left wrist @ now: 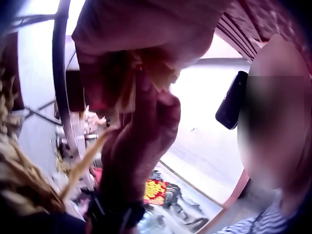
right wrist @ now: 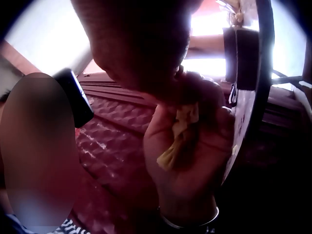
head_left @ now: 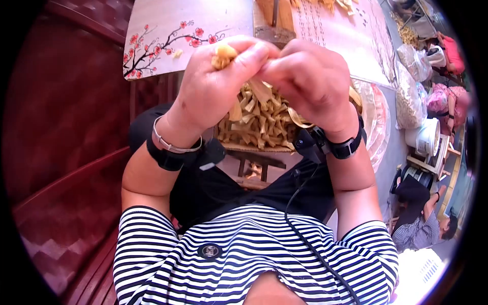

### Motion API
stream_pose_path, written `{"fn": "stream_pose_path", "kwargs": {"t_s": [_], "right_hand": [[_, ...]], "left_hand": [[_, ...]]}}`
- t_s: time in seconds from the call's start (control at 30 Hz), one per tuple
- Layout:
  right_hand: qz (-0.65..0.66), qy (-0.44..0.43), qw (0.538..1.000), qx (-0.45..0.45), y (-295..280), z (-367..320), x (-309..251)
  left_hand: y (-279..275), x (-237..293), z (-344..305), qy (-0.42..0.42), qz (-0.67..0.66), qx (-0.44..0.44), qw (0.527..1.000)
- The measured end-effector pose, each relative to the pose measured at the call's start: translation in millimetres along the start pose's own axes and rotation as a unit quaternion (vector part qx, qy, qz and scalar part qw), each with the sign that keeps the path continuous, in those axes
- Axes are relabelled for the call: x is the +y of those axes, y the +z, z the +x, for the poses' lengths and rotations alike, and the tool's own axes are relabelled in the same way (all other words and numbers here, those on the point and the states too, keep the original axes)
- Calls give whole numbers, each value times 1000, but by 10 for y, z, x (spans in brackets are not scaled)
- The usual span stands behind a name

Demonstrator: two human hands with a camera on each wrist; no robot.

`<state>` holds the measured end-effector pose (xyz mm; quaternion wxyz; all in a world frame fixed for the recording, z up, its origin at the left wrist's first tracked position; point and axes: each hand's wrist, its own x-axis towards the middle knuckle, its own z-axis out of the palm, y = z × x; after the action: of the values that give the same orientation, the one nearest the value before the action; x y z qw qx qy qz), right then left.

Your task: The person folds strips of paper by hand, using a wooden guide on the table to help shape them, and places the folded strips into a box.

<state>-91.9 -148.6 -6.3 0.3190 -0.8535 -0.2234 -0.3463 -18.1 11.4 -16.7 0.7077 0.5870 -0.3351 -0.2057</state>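
Observation:
In the head view, my left hand [head_left: 206, 89] grips a soft, pale yellow strip [head_left: 222, 57], its bunched end sticking out above the thumb. Right beside it, my right hand [head_left: 315, 84] pinches at the strip with bent fingers, and the two sets of fingertips meet. A flat length of strip hangs down between the hands. From the right wrist, the folded strip [right wrist: 179, 139] lies across the left palm. Under both hands sits a heap of similar yellow knotted pieces [head_left: 256, 122]. What the strip is made of, I cannot tell.
Ahead stands a table [head_left: 168, 30] printed with red blossoms, bearing a wooden block with a metal bar [head_left: 275, 20]. A dark red bench [head_left: 66, 127] is on the left. To the right are stuffed plastic bags [head_left: 409, 99], a white bucket [head_left: 424, 137] and several people.

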Motion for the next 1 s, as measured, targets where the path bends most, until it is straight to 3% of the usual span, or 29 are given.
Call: {"fn": "stream_pose_path", "kwargs": {"t_s": [0.07, 0.1, 0.13, 0.2, 0.23, 0.27, 0.3, 0.33, 0.4, 0.43, 0.47, 0.53, 0.6, 0.63, 0.67, 0.7, 0.77, 0.87, 0.93, 1.0], "right_hand": [[37, -49, 997, -45, 44, 38, -102], [50, -26, 997, -58, 14, 11, -105], [62, -4, 996, -70, -32, -20, -91], [53, 11, 997, -47, -99, 9, -63], [82, 17, 996, -44, -138, 8, -38], [111, 22, 993, -41, -182, -6, -21], [62, 24, 998, -14, -207, -17, -35], [32, 81, 996, 32, -209, -12, -106], [6, 267, 964, -3, -234, 8, -144], [47, 349, 936, -15, -195, -12, -149], [204, 379, 903, -15, -108, -81, -124], [280, 423, 844, -174, -76, -131, -87], [485, 387, 763, -183, 62, -206, -7], [627, 437, 627, -152, 94, -242, -24], [742, 468, 466, -114, 121, -259, -37], [751, 451, 479, -61, 170, -257, -119], [599, 518, 611, -4, 90, -110, -223], [346, 510, 786, 52, 6, 29, -326], [338, 399, 846, 101, 60, -82, -307], [341, 384, 857, 48, 10, -87, -284]], "left_hand": [[-22, 30, -62, -176, -137, -44, 974], [146, 25, -76, -189, -165, 14, 968], [128, 53, -57, -252, -74, -72, 962], [65, 78, -25, -355, 108, -238, 897], [73, 84, -37, -299, 3, -301, 905], [88, 73, -94, -283, -62, -304, 907], [7, 154, -69, -243, -73, -335, 907], [-72, 236, -40, -203, -83, -365, 905], [-97, 276, -42, -101, -100, -247, 959], [-101, 256, -25, -40, -36, -222, 974], [-113, 213, 25, 21, 28, -193, 981], [-124, 11, 154, 244, 233, -159, 928], [-211, -5, 150, 284, 358, -171, 873], [-130, 155, 127, 232, 367, -165, 886], [-122, 168, 88, 276, 377, -135, 874], [-123, 169, 61, 320, 386, -104, 859], [-101, 125, 52, 409, 372, -33, 833], [-131, 52, 6, 325, 354, 45, 876], [-107, 59, -11, 229, 316, 8, 921], [-127, 91, -22, 190, 351, -43, 916]]}}
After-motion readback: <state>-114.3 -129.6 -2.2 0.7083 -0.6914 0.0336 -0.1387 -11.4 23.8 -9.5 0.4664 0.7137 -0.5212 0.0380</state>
